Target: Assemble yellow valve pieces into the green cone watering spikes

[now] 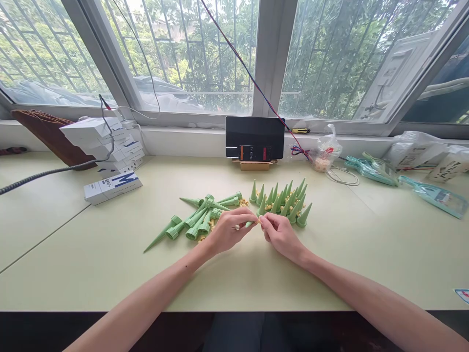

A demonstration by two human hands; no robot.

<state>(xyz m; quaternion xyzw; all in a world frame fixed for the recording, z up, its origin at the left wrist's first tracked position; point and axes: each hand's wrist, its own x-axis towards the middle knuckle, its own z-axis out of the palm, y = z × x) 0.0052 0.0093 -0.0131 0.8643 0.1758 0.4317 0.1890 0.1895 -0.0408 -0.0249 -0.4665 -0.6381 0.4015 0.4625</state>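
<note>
My left hand [230, 229] and my right hand [279, 233] meet over the pale green table [110, 254], both closed in a pinch on one small green spike piece [252, 223] held between them. Left of my hands lies a heap of long green spikes [194, 222], flat on the table. Just beyond my right hand stands a cluster of short green cones [284, 200], points up, with small yellow bits among them.
A phone leans on a black tablet stand [254, 142] at the sill. White boxes [110, 146] are stacked at the left, with a grey cable [44, 173]. Plastic bags [324, 151] and teal packets [432, 193] lie at the right.
</note>
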